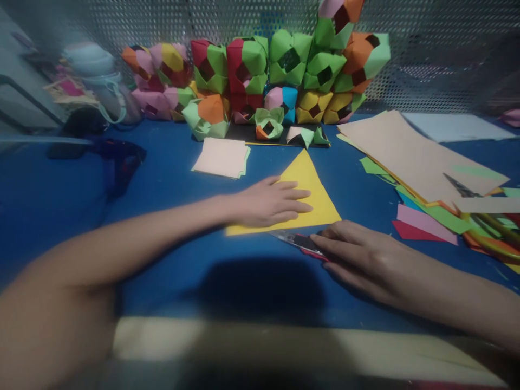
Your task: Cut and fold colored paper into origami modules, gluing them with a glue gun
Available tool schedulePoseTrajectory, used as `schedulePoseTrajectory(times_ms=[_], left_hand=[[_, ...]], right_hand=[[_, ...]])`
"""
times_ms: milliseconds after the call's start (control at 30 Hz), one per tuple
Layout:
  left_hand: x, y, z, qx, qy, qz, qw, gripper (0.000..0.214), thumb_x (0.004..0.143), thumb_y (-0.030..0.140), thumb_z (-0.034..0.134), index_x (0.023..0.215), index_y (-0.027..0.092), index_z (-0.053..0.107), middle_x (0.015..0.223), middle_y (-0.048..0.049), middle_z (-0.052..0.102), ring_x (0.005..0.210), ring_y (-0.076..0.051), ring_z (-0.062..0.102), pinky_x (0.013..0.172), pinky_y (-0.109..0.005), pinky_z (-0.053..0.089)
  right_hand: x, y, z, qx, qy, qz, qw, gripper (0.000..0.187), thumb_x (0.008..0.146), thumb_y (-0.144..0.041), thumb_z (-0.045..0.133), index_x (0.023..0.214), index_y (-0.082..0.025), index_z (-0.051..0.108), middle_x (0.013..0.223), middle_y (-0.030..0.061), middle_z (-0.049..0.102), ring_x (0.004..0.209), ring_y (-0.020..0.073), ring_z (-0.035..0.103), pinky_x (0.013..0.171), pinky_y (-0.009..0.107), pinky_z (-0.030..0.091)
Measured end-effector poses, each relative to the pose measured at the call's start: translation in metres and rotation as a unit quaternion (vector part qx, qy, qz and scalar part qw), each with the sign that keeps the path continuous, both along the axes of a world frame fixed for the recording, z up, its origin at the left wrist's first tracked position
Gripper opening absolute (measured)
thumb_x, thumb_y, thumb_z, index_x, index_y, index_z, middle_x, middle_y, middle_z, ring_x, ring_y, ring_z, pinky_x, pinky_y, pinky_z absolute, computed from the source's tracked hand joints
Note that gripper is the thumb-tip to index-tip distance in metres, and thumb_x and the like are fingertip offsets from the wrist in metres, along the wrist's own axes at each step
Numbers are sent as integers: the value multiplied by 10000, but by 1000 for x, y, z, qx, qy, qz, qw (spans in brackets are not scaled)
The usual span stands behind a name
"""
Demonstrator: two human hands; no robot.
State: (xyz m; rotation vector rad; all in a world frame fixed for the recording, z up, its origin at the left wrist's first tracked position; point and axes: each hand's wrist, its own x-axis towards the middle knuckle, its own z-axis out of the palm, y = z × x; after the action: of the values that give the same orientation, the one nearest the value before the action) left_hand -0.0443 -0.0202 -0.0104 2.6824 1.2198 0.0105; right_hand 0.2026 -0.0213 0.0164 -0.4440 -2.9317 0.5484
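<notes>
From the head view, pressing down on yellow paper (303,168) with the left hand (268,206), palm down, fingers a little apart and aimed right. At the middle of the blue counter (162,173), a triangle of that paper in sight, peak toward the far side, long edge toward the near side, left corner reaching past the wrist. Closed around a cutter (306,244) with the right hand (359,252), just beside the paper's near right corner; black and red on its body, pale blade aimed left along the near edge. Impossible to tell whether blade and paper touch. Just beyond the left hand, a stack of pale pink squares (221,157) with green ones peeking out below. Along the far side, folded paper shapes (290,57) piled up in green, red, pink, orange and yellow, before a metal mesh (158,24). At far left, a flask (97,70) with a strap, and nearer, a blurred dark glue gun (117,157). At right, large pale pink sheets (414,146) under scissors (463,187), with colored scraps (426,219) along the near side. Behind those, at far right, a white sheet (459,124).
</notes>
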Motion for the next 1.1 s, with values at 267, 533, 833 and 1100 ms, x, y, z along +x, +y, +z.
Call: schedulePoseTrajectory(times_ms=[267,533,833,1100], left_hand=[[0,0,0,1,9,0,1000,469,980,419,218,1394,317,412,1539,35,289,1428,-212,214,1130,-415,128],[0,0,-2,10,2,-10,1000,473,980,416,220,1389,297,426,1534,18,305,1418,-219,237,1124,-411,146],[0,-1,0,-5,0,-6,1000,469,983,407,225,1399,290,409,1541,8,291,1425,-225,216,1125,-431,127],[-1,0,-5,6,-13,-12,1000,469,979,424,235,1393,299,416,1536,9,303,1417,-226,231,1125,-422,125]], right_hand=[[-4,0,1,-4,-39,20,999,359,933,-268,427,1240,-192,598,998,122,622,839,207,620,749,332,528],[-9,-2,1,1,-45,30,999,350,936,-261,422,1228,-189,601,993,115,612,838,199,614,726,309,517],[-16,-4,-2,25,-31,46,998,318,948,-273,400,1132,-169,637,901,106,609,763,183,593,667,289,507],[-16,-6,-1,34,-24,42,998,326,950,-279,396,1138,-166,637,888,110,609,753,189,599,648,289,508]])
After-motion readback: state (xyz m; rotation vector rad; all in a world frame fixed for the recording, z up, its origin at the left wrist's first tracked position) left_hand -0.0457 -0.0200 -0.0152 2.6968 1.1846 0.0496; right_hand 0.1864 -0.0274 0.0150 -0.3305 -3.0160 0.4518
